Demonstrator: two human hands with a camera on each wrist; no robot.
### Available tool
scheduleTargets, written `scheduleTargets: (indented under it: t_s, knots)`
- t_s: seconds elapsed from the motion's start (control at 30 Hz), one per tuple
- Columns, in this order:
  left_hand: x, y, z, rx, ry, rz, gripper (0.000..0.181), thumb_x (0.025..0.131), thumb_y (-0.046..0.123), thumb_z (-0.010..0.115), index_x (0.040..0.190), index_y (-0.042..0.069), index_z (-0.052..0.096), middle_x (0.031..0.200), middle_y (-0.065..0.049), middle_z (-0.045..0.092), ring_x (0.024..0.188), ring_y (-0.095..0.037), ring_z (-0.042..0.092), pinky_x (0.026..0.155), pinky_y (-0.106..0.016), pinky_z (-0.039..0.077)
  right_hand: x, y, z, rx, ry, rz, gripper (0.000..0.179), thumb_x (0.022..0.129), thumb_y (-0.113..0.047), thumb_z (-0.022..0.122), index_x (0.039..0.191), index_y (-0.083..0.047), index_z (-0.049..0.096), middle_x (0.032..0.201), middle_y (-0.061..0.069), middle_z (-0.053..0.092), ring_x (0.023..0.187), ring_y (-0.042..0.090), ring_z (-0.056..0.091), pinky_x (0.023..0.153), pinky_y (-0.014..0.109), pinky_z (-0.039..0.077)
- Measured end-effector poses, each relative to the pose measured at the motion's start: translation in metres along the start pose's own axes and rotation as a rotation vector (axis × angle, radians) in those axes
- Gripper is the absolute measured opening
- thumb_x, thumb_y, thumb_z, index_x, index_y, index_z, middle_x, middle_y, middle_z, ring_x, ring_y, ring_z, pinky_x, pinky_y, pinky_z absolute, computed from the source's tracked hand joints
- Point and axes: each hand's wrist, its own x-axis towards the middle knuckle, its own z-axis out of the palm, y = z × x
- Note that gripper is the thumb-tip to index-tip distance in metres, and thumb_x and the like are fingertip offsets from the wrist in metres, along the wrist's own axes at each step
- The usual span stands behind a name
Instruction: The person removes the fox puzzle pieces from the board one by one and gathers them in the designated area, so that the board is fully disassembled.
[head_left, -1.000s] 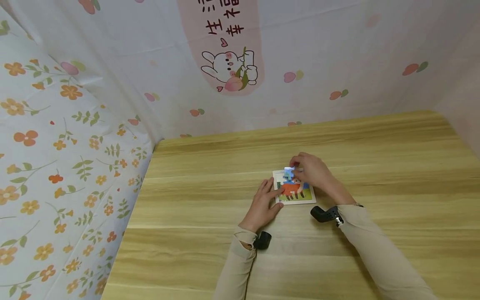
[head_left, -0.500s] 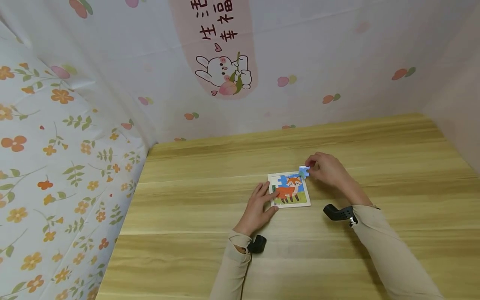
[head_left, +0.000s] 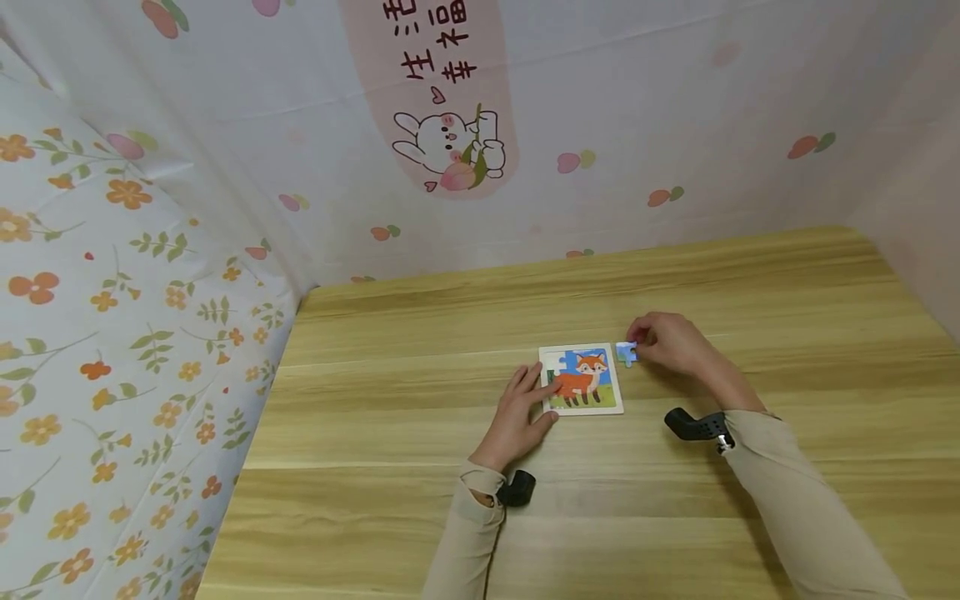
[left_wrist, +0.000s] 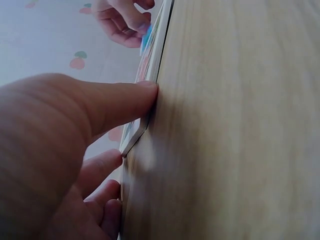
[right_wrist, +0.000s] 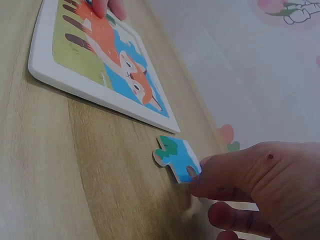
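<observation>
A square fox puzzle with a white frame (head_left: pixel 618 390) lies on the wooden table. My left hand (head_left: pixel 516 418) rests at its left side, one finger laid over the picture and the thumb (left_wrist: pixel 135 97) against the near edge. At the upper left of the puzzle is a bare white gap. Just right of the frame, my right hand (head_left: pixel 678 346) pinches a blue and green jigsaw piece (right_wrist: pixel 176 156) between thumb and finger. The right wrist view shows this piece beside the frame's corner, apart from it, low over the table.
The wooden table (head_left: pixel 360 417) spreads out around the puzzle. Behind it hangs a pale curtain (head_left: pixel 637 100) with a rabbit print, and a flowered cloth (head_left: pixel 150 333) covers the left side. A black wrist camera (head_left: pixel 693 427) sits on the right wrist.
My right hand has carried the jigsaw piece from over the puzzle's upper left gap to the right, past the frame and lower. The left hand has stayed on the puzzle; the head view shifted slightly.
</observation>
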Motion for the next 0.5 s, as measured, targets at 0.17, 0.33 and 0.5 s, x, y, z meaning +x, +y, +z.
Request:
scheduleTargets:
  t_s: [0.17,0.33,0.5]
  knots:
    - [-0.001,0.001,0.001,-0.020,-0.018,-0.007,0.046,0.088,0.013,0.064,0.132,0.007,0.053,0.148,-0.016,0.028,0.137,-0.035,0.016,0.106,-0.053,0.020,-0.002,0.000,0.004,0.030,-0.009,0.005,0.013,0.076,0.004,0.063,0.089,0.002,0.066,0.080,0.007,0.060,0.074,0.022,0.054,0.067,0.038,0.046]
    - [-0.004,-0.001,0.001,-0.033,-0.011,-0.008,0.047,0.088,0.013,0.063,0.133,0.009,0.052,0.148,-0.015,0.027,0.137,-0.035,0.015,0.106,-0.054,0.019,0.000,-0.003,0.011,0.023,0.011,-0.007,0.014,0.076,0.004,0.062,0.089,0.001,0.065,0.080,0.006,0.059,0.072,0.021,0.052,0.066,0.037,0.044]
    - [-0.002,-0.001,0.003,-0.042,0.002,0.007,0.046,0.088,0.013,0.063,0.133,0.008,0.053,0.148,-0.016,0.027,0.137,-0.035,0.015,0.105,-0.055,0.019,0.000,0.000,0.011,0.016,0.029,0.008,0.013,0.077,0.003,0.062,0.089,0.001,0.065,0.080,0.006,0.058,0.072,0.021,0.051,0.065,0.036,0.043]
